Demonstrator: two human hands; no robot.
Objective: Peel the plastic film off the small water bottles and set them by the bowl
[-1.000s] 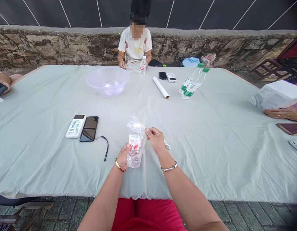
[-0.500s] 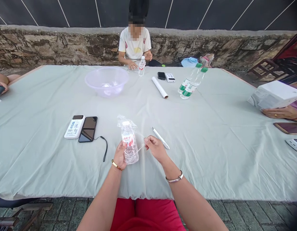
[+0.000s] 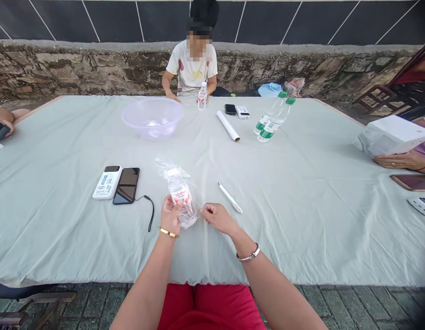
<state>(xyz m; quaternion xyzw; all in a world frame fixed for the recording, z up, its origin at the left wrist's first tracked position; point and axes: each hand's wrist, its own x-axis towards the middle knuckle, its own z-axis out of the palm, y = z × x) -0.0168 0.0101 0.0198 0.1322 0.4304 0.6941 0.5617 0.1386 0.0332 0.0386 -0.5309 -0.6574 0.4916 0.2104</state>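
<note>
A small water bottle (image 3: 182,196) with a red and white label is wrapped in clear plastic film (image 3: 164,166), which bunches loosely above its white cap. My left hand (image 3: 170,214) grips the bottle from its left side, thumb across the label, with the bottle tilted to the left. At the bottle's right side, my right hand (image 3: 217,217) pinches an edge of the clear film between thumb and fingers. A white pen (image 3: 230,197) lies just beyond my right hand.
Left of the bottle lie a white power bank (image 3: 107,183) and a black phone (image 3: 126,185) with a strap. Farther off stand a purple basin (image 3: 152,118), a white roll (image 3: 228,126) and two green-capped bottles (image 3: 272,124). A person (image 3: 193,68) sits opposite; others sit at both sides.
The wrapped bottle has tipped further left, and its loose film top has shifted left. My right hand has moved slightly left, toward the bottle. The person opposite has lowered their hands.
</note>
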